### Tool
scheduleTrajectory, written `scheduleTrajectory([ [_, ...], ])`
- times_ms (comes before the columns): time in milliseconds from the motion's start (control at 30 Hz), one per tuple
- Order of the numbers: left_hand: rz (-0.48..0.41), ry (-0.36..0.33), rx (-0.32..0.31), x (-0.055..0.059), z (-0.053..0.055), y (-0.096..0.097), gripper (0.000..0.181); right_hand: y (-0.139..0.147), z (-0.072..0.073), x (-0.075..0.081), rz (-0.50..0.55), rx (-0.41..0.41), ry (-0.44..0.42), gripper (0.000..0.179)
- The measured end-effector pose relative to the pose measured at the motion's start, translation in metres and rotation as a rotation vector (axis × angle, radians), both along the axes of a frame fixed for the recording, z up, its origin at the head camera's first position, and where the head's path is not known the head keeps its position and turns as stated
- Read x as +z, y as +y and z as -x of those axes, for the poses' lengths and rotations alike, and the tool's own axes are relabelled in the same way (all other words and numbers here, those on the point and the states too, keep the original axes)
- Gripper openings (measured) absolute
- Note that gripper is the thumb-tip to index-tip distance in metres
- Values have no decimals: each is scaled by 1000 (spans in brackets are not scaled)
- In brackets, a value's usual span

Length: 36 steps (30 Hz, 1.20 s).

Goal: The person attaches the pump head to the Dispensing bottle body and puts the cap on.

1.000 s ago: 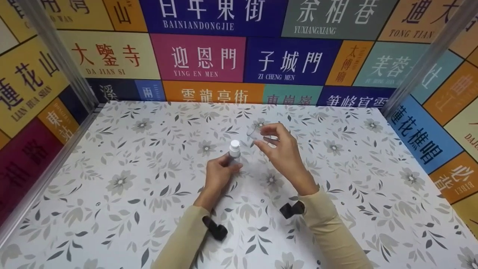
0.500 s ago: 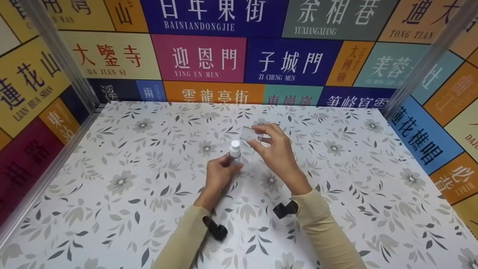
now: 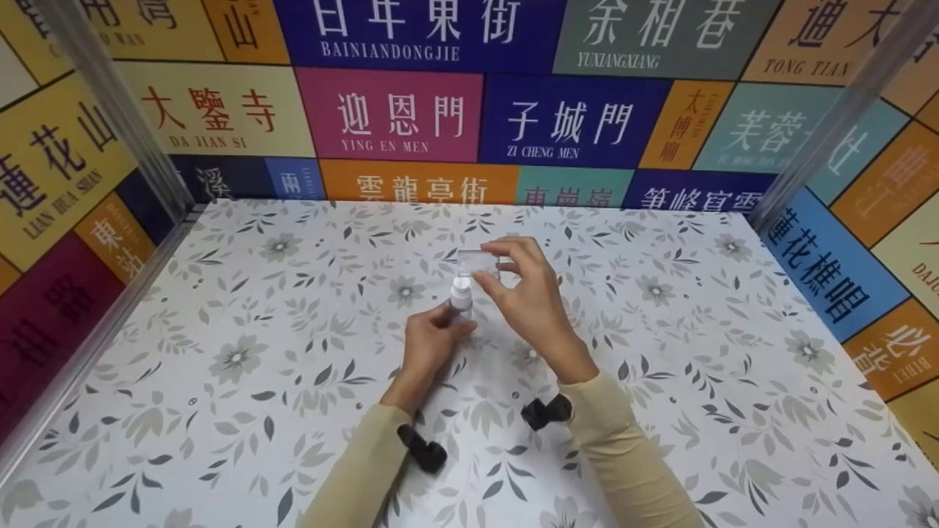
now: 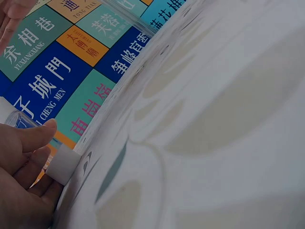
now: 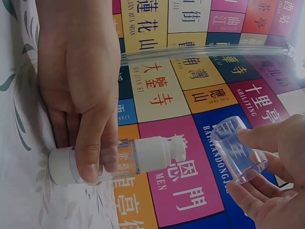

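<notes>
My left hand grips a small clear pump bottle standing upright on the table, its white pump head showing above the fingers. In the right wrist view, the thumb of that hand lies across the transparent body, between the white collar and the white base. A clear, cup-shaped cap is pinched between the thumb and fingers of my right hand. The cap is tilted and hangs just above the pump head, apart from it in the right wrist view. The white base also appears low in the left wrist view.
A white cloth with grey flowers covers the table. Colourful sign panels with lettering stand along the back and both sides. Clear corner posts rise at the back left and right. Black wrist cameras sit at both sleeves.
My right hand has moved left with the clear cap, from right of the bottle to over its pump head. The left hand and bottle have stayed in place.
</notes>
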<state>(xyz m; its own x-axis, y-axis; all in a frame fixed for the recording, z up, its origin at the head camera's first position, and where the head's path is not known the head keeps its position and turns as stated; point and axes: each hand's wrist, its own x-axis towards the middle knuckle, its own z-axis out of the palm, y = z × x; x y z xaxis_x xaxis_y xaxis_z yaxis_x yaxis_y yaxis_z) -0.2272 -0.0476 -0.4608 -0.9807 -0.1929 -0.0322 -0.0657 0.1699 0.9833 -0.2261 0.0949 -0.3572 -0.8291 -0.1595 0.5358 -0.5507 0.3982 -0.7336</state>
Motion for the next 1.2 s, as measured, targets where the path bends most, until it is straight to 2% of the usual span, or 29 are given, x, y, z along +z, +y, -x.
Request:
scheduleTrajectory([
  [167, -6, 21, -2, 0, 0, 0, 45, 0, 0, -2, -25, -8, 41, 35],
  [400, -9, 47, 7, 0, -2, 0, 44, -3, 0, -5, -30, -14, 92, 47],
  [600, -10, 61, 13, 0, -2, -1, 43, -5, 0, -8, -80, -27, 146, 44],
  [900, 4, 85, 11, -1, -1, -2, 42, -9, 0, -12, -114, 10, 228, 39],
  [1200, 8, 97, 15, 0, -1, -1, 40, -12, -1, -16, -110, 28, 217, 42],
])
